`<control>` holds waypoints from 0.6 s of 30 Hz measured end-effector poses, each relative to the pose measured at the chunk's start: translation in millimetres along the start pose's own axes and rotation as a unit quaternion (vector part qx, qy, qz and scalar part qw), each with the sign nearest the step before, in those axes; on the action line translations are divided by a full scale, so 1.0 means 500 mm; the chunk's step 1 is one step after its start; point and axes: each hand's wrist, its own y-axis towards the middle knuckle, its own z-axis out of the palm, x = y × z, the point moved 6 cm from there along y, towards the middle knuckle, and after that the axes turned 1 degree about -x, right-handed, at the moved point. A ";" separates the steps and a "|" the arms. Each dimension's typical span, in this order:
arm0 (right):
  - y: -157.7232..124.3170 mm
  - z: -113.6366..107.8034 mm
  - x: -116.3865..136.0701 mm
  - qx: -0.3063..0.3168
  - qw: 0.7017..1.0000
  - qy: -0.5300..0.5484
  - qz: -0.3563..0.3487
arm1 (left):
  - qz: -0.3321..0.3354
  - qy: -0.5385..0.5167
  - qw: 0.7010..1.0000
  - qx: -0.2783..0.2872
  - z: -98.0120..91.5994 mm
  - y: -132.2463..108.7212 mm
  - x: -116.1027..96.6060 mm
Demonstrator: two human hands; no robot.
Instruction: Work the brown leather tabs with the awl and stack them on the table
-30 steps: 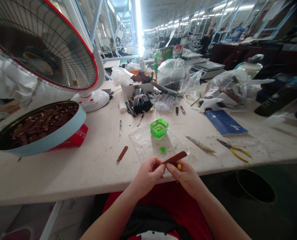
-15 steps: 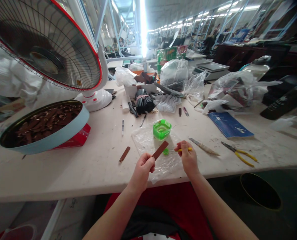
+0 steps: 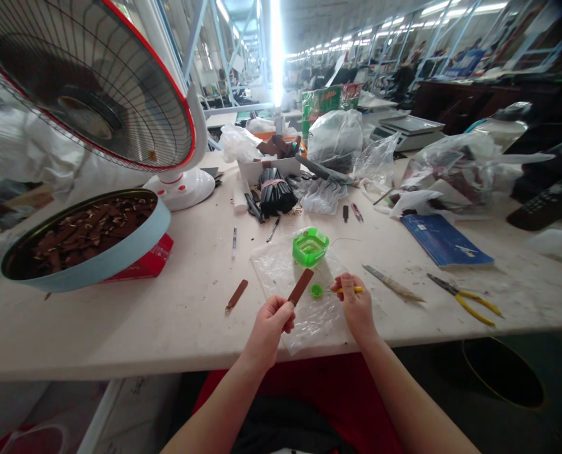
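Observation:
My left hand is closed on one end of a brown leather strip, which slants up and away from me. In my right hand, a thin-tipped tool with a yellow handle is pinched between thumb and fingers, its tip pointing left. Between the hands, apart from both, a small round green cap lies on a clear plastic sheet. Just beyond it is a green open container with something pale inside. Another brown leather strip, with a metal bit at its near end, rests left of the sheet.
A knife, yellow-handled pliers and a blue booklet lie to the right. At left, a round tin full of brown leather pieces stands by a fan. Bundled black strips and plastic bags fill the back.
The view has shifted slightly. The leather strip has moved a little left and stands a bit steeper, leaving the green cap in full sight. Both hands keep their hold.

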 end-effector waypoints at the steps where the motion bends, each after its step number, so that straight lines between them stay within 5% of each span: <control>1: -0.002 -0.003 0.003 -0.003 1.000 0.000 -0.001 | -0.003 0.001 1.000 0.003 0.000 0.000 0.001; 6: -0.034 -0.033 0.062 -0.053 0.991 0.123 0.027 | -0.018 0.018 0.999 0.034 0.008 -0.007 0.006; 11: -0.081 -0.028 0.145 -0.020 0.961 0.266 0.072 | -0.007 0.011 0.996 0.086 0.034 -0.031 -0.009; 18: -0.109 -0.001 0.152 0.010 0.957 0.274 0.096 | 0.020 0.022 0.996 0.087 0.042 -0.057 -0.032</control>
